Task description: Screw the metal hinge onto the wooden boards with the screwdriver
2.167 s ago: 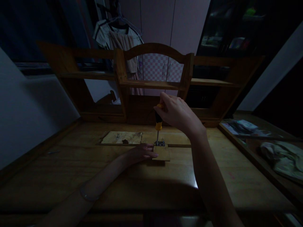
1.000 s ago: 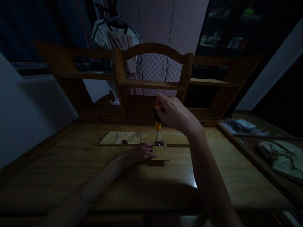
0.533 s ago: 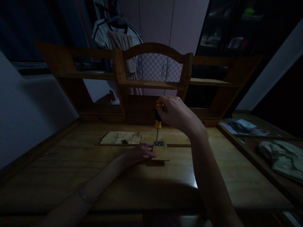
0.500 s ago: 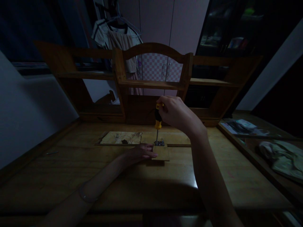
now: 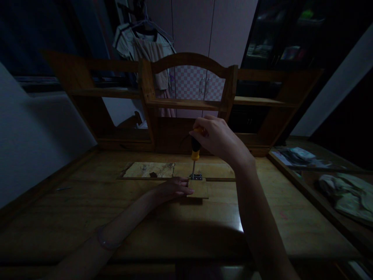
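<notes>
A yellow-and-black screwdriver [image 5: 195,149] stands nearly upright, its handle top gripped by the fingers of my right hand [image 5: 215,136]. Its tip reaches down to the left side of a small metal hinge [image 5: 197,177]. The hinge lies where a small square wooden piece [image 5: 198,188] meets a longer wooden board [image 5: 210,170]. My left hand [image 5: 173,187] is closed on the left edge of the small piece, thumb on top; the fingers beneath are partly hidden. Worn, peeling surface [image 5: 148,170] covers the board's left part.
Both arms are over a wooden desk [image 5: 116,210], with a wooden shelf unit [image 5: 186,104] along its back. A thin metal rod-like item [image 5: 64,189] lies at left. On a side surface to the right are crumpled cloth [image 5: 349,194] and plastic-wrapped items [image 5: 301,154].
My right hand has turned slightly around the screwdriver handle, its fingers shifting grip and rising a little. The left hand, wooden piece and hinge stay in place.
</notes>
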`<state>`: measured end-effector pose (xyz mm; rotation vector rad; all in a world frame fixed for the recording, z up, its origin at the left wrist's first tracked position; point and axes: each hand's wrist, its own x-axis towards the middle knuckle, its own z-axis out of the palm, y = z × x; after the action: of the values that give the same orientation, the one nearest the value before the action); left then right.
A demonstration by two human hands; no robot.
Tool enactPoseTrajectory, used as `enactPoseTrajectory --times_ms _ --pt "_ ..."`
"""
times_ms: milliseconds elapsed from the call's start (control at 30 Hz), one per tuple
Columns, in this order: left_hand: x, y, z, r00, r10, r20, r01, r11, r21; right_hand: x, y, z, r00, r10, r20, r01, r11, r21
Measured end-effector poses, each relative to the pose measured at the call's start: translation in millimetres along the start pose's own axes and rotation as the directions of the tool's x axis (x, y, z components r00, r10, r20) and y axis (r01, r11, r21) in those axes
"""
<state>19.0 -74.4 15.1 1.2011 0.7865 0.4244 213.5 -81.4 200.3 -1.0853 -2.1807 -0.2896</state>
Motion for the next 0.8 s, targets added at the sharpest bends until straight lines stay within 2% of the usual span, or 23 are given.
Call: enactPoseTrajectory --times_ms 167,800 --pt "0.0 -0.3 -0.4 0.995 0.052 0.091 -0.048 0.998 -0.042 0.2 3.6 3.3 0.998 -0.057 0.017 0.056 0.998 0.016" --pt "0.9 0.0 -0.2 0.998 0.028 0.065 -0.026 0.999 -0.028 -0.2 1.1 -0.6 0.999 -0.044 0.029 0.043 0.999 0.006"
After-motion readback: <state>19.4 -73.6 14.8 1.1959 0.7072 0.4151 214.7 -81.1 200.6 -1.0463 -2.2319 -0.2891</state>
